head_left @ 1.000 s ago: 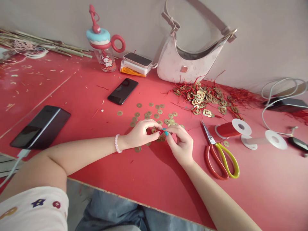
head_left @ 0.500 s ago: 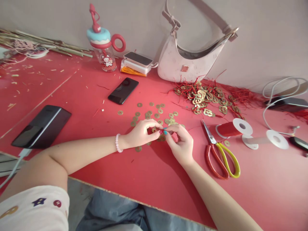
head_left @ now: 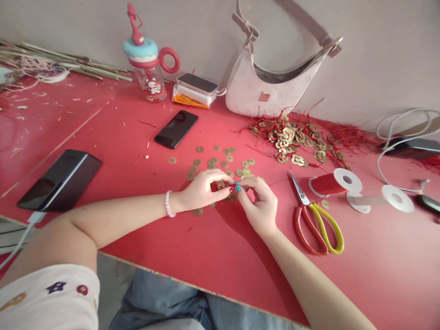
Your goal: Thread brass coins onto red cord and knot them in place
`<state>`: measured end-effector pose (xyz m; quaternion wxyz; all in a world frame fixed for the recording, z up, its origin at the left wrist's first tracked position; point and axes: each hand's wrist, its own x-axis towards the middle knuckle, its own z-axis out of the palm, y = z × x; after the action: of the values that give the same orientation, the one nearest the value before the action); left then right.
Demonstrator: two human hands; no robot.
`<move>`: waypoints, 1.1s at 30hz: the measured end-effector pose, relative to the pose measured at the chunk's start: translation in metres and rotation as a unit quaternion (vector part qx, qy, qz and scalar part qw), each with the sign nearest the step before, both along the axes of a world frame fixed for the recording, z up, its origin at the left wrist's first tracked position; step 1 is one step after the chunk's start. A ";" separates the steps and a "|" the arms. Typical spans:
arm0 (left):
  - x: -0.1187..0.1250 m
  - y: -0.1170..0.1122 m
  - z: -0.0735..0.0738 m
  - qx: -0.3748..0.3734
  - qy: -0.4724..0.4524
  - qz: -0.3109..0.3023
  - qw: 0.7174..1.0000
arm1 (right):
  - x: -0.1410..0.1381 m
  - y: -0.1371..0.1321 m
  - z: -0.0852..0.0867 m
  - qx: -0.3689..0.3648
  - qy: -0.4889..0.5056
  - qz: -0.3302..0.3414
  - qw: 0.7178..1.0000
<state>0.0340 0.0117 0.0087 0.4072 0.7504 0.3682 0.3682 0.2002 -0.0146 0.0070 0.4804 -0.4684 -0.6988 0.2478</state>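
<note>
My left hand [head_left: 210, 189] and my right hand [head_left: 259, 204] meet fingertip to fingertip above the red tabletop, each in a closed pinch. Between them is a tiny stretch of what looks like red string [head_left: 235, 184], mostly covered by the fingers. More thin red string shows just right of my right hand, towards the spool. Loose brass coins with holes [head_left: 211, 163] lie scattered under and behind both hands. Scissors [head_left: 304, 204] with one red and one yellow handle lie to the right, blades slightly apart. A spool of red string [head_left: 332, 182] rests on its side beyond them.
Behind on the right is a pile of coins tied with red string [head_left: 290, 140], before a pale handbag [head_left: 271, 94]. A nearly bare spool [head_left: 374, 200] lies far right. Phones [head_left: 177, 129], a power bank-like black device [head_left: 51, 181] and a straw cup [head_left: 151, 82] stand around the left.
My right hand has shifted very slightly to the right, with its thumb turned a little. My left hand keeps its pinch in nearly the same place.
</note>
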 end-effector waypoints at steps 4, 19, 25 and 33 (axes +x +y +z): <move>-0.001 -0.001 0.000 -0.019 -0.008 0.006 1.000 | 0.000 0.000 0.000 0.008 0.002 0.003 1.000; -0.001 0.001 -0.001 -0.076 -0.046 0.026 0.996 | -0.002 0.001 -0.005 0.011 -0.012 0.001 1.000; 0.000 0.001 -0.002 -0.099 -0.041 0.031 0.994 | -0.001 0.000 -0.003 0.054 -0.048 -0.009 0.997; 0.000 0.000 -0.001 -0.091 -0.030 0.032 0.995 | -0.002 0.001 -0.003 0.056 -0.057 -0.024 0.997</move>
<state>0.0345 0.0116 0.0076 0.4723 0.6866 0.4116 0.3690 0.1980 -0.0138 0.0038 0.4714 -0.4706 -0.7264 0.1694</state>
